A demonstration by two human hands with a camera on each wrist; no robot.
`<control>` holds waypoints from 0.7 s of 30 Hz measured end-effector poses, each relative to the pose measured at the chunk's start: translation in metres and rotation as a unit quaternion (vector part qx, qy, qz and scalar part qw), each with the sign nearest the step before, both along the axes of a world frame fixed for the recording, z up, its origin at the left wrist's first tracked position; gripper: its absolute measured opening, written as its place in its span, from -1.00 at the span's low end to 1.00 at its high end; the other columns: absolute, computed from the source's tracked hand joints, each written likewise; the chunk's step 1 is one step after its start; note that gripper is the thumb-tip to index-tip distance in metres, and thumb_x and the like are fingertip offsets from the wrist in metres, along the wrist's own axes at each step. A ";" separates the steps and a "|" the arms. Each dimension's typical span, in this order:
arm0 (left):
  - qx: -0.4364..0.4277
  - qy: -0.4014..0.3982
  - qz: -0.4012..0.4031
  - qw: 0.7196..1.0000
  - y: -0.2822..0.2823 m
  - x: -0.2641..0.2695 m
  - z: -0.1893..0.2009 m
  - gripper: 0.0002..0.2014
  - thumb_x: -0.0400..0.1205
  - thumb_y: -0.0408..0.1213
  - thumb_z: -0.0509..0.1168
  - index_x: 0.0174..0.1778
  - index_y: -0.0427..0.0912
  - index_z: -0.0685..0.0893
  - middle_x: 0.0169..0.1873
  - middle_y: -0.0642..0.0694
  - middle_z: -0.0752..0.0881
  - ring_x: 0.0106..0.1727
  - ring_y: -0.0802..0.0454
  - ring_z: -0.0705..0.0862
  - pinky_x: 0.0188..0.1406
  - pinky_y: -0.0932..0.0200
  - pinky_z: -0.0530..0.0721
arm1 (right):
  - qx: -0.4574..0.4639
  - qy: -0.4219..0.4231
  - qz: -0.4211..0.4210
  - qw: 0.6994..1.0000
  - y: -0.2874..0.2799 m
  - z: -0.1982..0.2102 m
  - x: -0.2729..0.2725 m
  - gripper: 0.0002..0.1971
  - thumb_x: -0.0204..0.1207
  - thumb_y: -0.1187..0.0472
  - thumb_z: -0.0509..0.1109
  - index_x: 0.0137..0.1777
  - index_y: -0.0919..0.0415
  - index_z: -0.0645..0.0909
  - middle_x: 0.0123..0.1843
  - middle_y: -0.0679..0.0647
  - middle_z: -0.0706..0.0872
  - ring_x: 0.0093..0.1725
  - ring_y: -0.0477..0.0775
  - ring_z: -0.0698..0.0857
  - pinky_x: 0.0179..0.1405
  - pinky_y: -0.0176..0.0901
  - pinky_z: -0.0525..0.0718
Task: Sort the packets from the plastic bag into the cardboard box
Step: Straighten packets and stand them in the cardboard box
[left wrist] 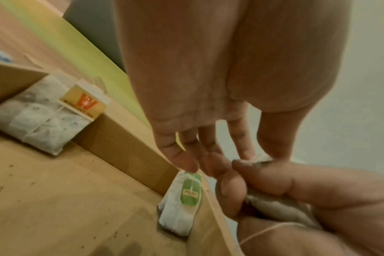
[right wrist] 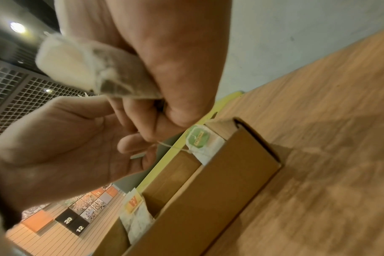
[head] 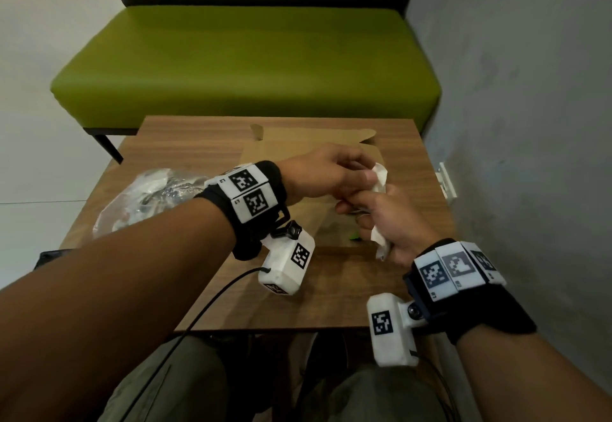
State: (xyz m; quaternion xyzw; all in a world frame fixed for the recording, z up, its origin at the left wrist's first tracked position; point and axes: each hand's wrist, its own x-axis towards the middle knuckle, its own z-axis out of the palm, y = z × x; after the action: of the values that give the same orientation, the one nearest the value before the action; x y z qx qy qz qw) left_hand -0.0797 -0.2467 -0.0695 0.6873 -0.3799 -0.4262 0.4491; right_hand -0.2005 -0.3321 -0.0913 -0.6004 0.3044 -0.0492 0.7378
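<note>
My right hand (head: pixel 364 219) grips a bunch of white tea bags (right wrist: pixel 94 74) in its fist above the open cardboard box (head: pixel 298 153). A string hangs from the fist. My left hand (head: pixel 364 173) reaches across the box and pinches the top of one white tea bag (head: pixel 379 176) that sticks out of the right hand. Inside the box, a tea bag with a green tag (left wrist: pixel 182 199) stands in one corner, and tea bags with a yellow-orange tag (left wrist: pixel 44 121) lean in another compartment. The clear plastic bag (head: pixel 142 196) lies on the table to the left, with more packets inside.
The box sits in the middle of a small wooden table (head: pixel 331 289). A green bench (head: pixel 248 67) stands behind it and a grey wall (head: pixel 530 123) runs close along the right. A black cable (head: pixel 212 299) trails from my left wrist over the table's front edge.
</note>
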 end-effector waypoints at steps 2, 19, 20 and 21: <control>0.010 -0.006 -0.030 0.999 0.003 0.000 0.001 -0.81 0.73 -0.38 0.27 0.19 -0.39 0.64 -0.17 -0.11 0.69 -0.30 0.13 0.61 -0.26 0.25 0.58 | 0.011 -0.003 0.006 1.000 0.001 0.000 0.001 -0.87 0.65 0.43 0.33 0.11 0.27 0.64 -0.23 0.21 0.74 -0.68 -0.22 0.54 -0.73 -0.44 0.36; -0.036 -0.008 0.171 0.985 0.013 0.013 0.008 -0.87 0.62 -0.40 0.43 0.03 -0.38 0.73 -0.23 -0.16 0.77 -0.33 0.12 0.75 -0.46 0.28 0.69 | -0.068 -0.071 -0.164 0.982 -0.006 -0.007 -0.001 -0.94 0.62 0.17 0.48 0.02 -0.03 0.73 0.02 0.12 0.86 -0.15 -0.04 0.75 -0.24 -0.17 0.69; -0.035 -0.002 0.170 0.985 0.013 0.012 0.008 -0.86 0.61 -0.41 0.43 0.04 -0.38 0.74 -0.25 -0.13 0.77 -0.34 0.16 0.75 -0.47 0.30 0.67 | -0.073 -0.082 -0.150 0.982 -0.005 -0.004 0.001 -0.92 0.61 0.14 0.49 0.05 -0.05 0.73 0.03 0.12 0.86 -0.16 -0.05 0.77 -0.30 -0.20 0.69; -0.033 -0.002 0.169 0.985 0.013 0.011 0.007 -0.87 0.61 -0.41 0.44 0.04 -0.37 0.74 -0.28 -0.10 0.77 -0.34 0.16 0.74 -0.46 0.31 0.67 | -0.084 -0.088 -0.134 0.984 -0.004 -0.004 0.003 -0.91 0.60 0.12 0.51 0.07 -0.05 0.74 0.03 0.11 0.86 -0.14 -0.03 0.79 -0.33 -0.21 0.71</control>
State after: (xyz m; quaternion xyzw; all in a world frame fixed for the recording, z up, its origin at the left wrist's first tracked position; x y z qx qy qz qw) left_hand -0.0688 -0.2336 -0.0624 0.7272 -0.2728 -0.3306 0.5361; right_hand -0.1979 -0.3360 -0.0948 -0.6072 0.3103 -0.2255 0.6958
